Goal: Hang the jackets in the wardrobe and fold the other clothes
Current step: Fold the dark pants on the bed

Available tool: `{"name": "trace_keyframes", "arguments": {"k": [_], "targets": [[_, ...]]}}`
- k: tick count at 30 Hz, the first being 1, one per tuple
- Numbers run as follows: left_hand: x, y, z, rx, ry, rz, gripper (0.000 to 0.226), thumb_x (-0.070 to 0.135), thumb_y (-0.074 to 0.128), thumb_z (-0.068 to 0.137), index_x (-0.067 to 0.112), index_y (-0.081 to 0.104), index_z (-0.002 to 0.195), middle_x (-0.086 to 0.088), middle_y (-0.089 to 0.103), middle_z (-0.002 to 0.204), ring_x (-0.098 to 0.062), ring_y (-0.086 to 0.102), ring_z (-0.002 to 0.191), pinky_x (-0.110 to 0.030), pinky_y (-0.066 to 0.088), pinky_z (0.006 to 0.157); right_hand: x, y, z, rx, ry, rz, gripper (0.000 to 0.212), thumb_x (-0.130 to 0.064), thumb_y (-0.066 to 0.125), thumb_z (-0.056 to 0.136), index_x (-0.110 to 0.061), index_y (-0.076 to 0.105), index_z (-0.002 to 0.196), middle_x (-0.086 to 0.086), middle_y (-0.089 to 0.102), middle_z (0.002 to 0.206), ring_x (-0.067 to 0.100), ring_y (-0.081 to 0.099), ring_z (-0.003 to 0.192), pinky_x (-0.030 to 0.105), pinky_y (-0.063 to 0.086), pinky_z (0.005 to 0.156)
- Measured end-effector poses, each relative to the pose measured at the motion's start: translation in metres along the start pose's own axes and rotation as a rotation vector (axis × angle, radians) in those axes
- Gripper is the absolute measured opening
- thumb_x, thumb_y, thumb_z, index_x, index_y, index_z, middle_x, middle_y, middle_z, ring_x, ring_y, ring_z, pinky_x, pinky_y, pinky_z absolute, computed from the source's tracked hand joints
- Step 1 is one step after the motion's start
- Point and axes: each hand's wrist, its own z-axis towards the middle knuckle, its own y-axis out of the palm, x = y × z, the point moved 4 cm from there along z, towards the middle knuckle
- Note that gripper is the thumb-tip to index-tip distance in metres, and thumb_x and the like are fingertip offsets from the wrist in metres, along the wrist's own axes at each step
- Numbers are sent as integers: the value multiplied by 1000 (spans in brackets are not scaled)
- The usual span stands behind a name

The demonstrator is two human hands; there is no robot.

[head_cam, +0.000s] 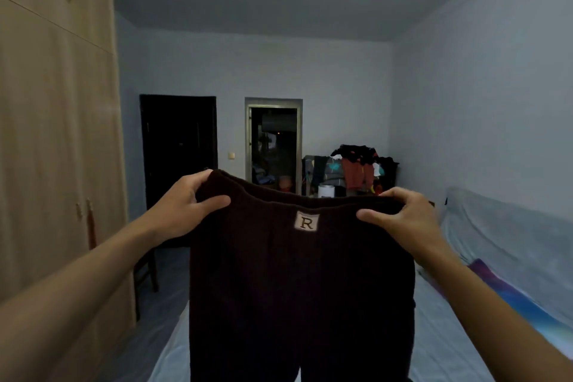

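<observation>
The wardrobe (55,133) fills the left side, its doors closed, so whether any jackets hang inside cannot be told. The bed (440,335) runs forward along the right wall under a pale sheet; no folded clothes show on the part in view.

A pair of dark brown trousers (297,288) hangs in the air over the bed, held up by the waistband, the legs dropping straight out of the bottom of the view. They are spread flat and unfolded, so this looks like the start of a fold, not the end of one.

At the far end of the room a pile of clothes (359,167) lies heaped, which suggests much of the task is left.

The left hand (183,205) grips the waistband's left corner, thumb in front and fingers curled behind. The right hand (406,220) grips the right corner the same way. A small pale label (307,222) with an R sits between them.
</observation>
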Motion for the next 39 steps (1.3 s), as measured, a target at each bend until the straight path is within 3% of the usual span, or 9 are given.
{"name": "trace_keyframes", "arguments": {"k": [3, 6, 11, 15, 20, 28, 31, 33, 39], "targets": [[-2, -4, 2, 28, -44, -50, 15, 14, 67, 90, 17, 68, 105, 2, 74, 96, -16, 72, 93, -22, 55, 73, 11, 3, -9, -250, 177, 216, 31, -10, 88, 68, -7, 73, 95, 15, 75, 90, 27, 75, 78, 36, 62, 67], [-4, -5, 2, 35, -75, -90, 13, 12, 66, 91, 15, 68, 103, 0, 74, 93, -18, 72, 92, -23, 55, 73, 25, 9, -21, -455, 260, 330, 28, 5, 80, 73, -1, 73, 99, 21, 74, 98, 33, 74, 91, 47, 60, 84], [-6, -4, 0, 34, -90, -102, 10, 12, 65, 92, 14, 69, 101, -3, 73, 95, -19, 72, 93, -25, 56, 75, 40, 20, -34, -636, 286, 308, 33, 7, 71, 82, -2, 70, 114, 16, 74, 109, 29, 70, 105, 39, 56, 92], [-10, -5, -4, -11, -126, -31, 8, 14, 62, 94, 14, 67, 101, -2, 73, 95, -19, 71, 94, -23, 55, 74, 42, 24, -32, -516, 192, 172, 18, -4, 68, 89, -10, 71, 105, 7, 75, 98, 22, 73, 97, 40, 58, 88], [-11, -10, -12, -12, -158, -56, 12, 20, 59, 96, 15, 67, 104, -7, 72, 101, -24, 70, 99, -25, 56, 79, 29, 21, -27, -260, -3, 233, 11, -9, 66, 92, -16, 70, 99, 4, 73, 93, 21, 72, 90, 34, 60, 77], [-3, 17, -26, -312, -488, -590, 38, 16, 87, 72, 5, 73, 106, -20, 70, 111, -32, 70, 98, -37, 60, 81, 32, 20, -2, -293, 220, 352, 16, -8, 69, 89, -7, 72, 104, 12, 76, 94, 28, 75, 87, 35, 60, 71], [-24, 36, 7, 110, -660, -274, 23, 10, 75, 84, 4, 72, 105, -19, 74, 99, -33, 72, 88, -42, 60, 81, 41, 54, 22, -180, 374, 204, 14, -11, 71, 88, -9, 74, 102, 10, 76, 86, 27, 74, 81, 42, 62, 77], [-17, 52, 23, 385, -644, -88, 19, 14, 73, 84, 7, 70, 101, -14, 72, 94, -28, 69, 83, -39, 60, 79, 35, 72, 29, -95, 423, 168, 18, -15, 72, 87, -9, 73, 104, 9, 73, 90, 25, 71, 84, 43, 60, 84], [38, 103, 28, 312, -305, 199, 24, 26, 68, 87, 19, 56, 106, 1, 63, 95, -15, 63, 88, -34, 57, 80, -23, 101, 13, -28, 204, 392, 7, -17, 70, 90, -23, 69, 95, 2, 73, 92, 18, 71, 87, 41, 60, 82]]}}
